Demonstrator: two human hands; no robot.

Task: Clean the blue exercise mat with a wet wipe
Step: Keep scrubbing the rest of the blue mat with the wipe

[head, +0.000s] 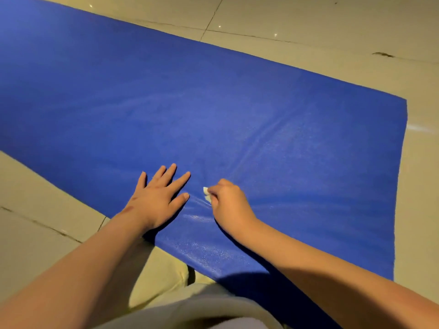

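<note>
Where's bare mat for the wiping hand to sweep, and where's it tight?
Free: the mat beyond both hands up to its far edge by the floor tiles, and the stretch right of the right hand to the mat's short end. Tight: the gap between the flat left hand and the right hand pinching the wet wipe.

Blue exercise mat: unrolled flat on tiled floor, running far left to near right. Pebbled surface, shallow creases and glossy streaks across the near-right half. Right end edge in view, slightly wavy. Wet wipe: small white wad, mostly hidden, pinched in right hand, touching the mat close to its near edge.
</note>
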